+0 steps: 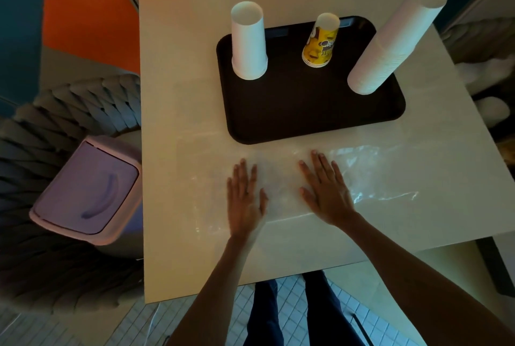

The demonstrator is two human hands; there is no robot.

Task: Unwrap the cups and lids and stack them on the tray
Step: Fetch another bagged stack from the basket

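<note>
1. The left hand [245, 198] and right hand [326, 192] lie flat and apart, fingers straight, pressing clear plastic wrap [384, 178] at the worktop's [178, 66] 6 o'clock.
2. On the tray [306, 111], the tall white cup stack [390, 47] at 3 o'clock stands by the rim; a swinging arm could topple it.
3. The short white cup stack [248, 41] stands at 10 and the yellow cups [320, 44] at 12, so the tray's near half is free.
4. The wrap may slip off the near edge toward the swing-lid bin [86, 189] at 9.

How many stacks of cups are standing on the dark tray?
3. A white stack stands at the left of the tray, a short yellow stack at the middle back, and a tall white stack at the right. None seems hidden.
</note>
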